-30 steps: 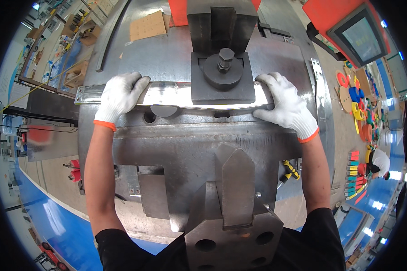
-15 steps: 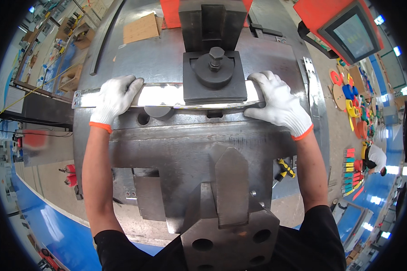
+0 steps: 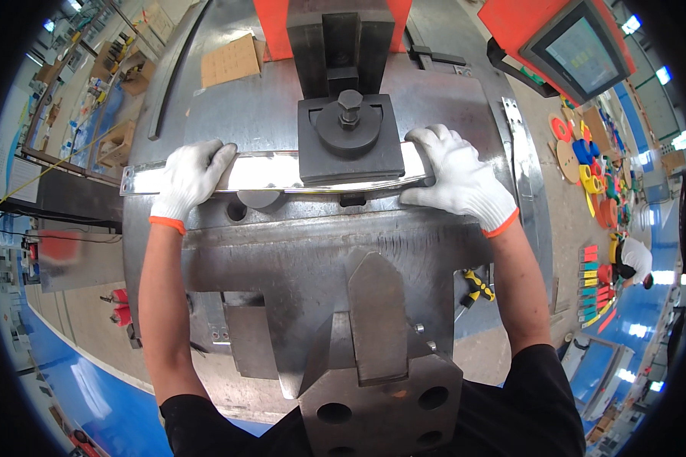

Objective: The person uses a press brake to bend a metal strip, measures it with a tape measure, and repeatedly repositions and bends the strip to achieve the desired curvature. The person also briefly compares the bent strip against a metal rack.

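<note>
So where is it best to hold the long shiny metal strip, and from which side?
Probably the two free ends of the metal strip, from the near side: its middle lies under the dark clamp block. The left hand and right hand grip it that way now.

Workshop floor, blue-painted strip (image 3: pixel 91 388) at 7 o'clock, cluttered shelving (image 3: pixel 107 84) at 10 o'clock, control screen (image 3: pixel 579 53) at 1 o'clock, coloured discs (image 3: pixel 587 164) at 3 o'clock.

Scuffed steel machine bed (image 3: pixel 297 251), bearing a shiny metal strip (image 3: pixel 267 171) beneath a dark bolted clamp block (image 3: pixel 349 141).
</note>
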